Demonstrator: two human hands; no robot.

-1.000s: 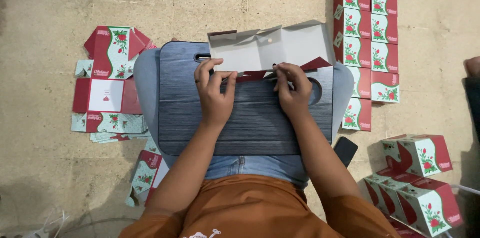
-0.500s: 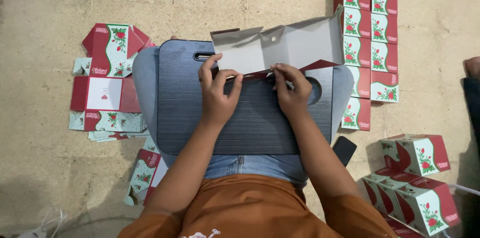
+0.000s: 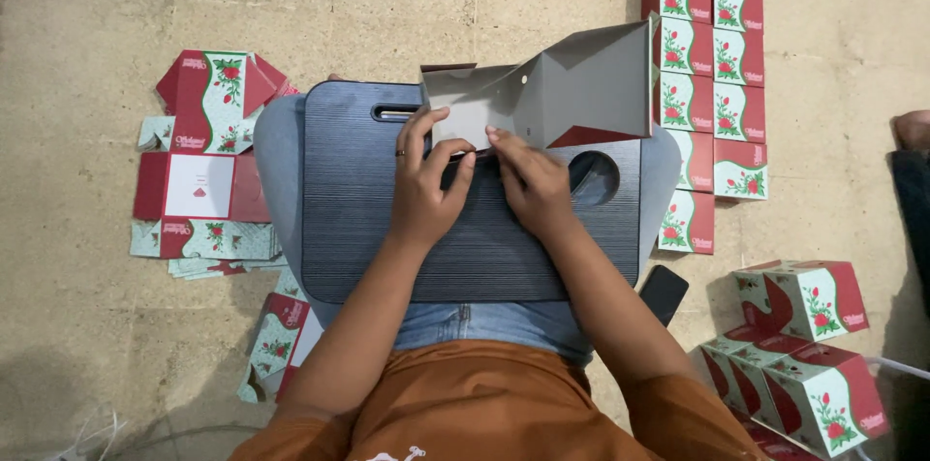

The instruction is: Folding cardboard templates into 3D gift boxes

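Observation:
A flat cardboard box blank (image 3: pixel 552 93), grey inside with red edges, is half folded on a dark ribbed lap tray (image 3: pixel 387 229). My left hand (image 3: pixel 426 185), with a ring on one finger, presses the blank's near edge with its fingertips. My right hand (image 3: pixel 528 180) pinches the same edge just to the right. The blank's right panel stands raised and tilted up. Both forearms reach in from the bottom over my orange shirt.
Unfolded red, white and green blanks (image 3: pixel 208 166) lie stacked on the floor at the left. Flattened boxes (image 3: pixel 712 64) sit in rows at the upper right. Several assembled boxes (image 3: pixel 804 301) stand at the lower right. A dark phone (image 3: pixel 665 292) lies beside the tray.
The blank has been folded further: its right panel now stands raised and its width has narrowed. Both hands stay on the near edge, shifted slightly closer together.

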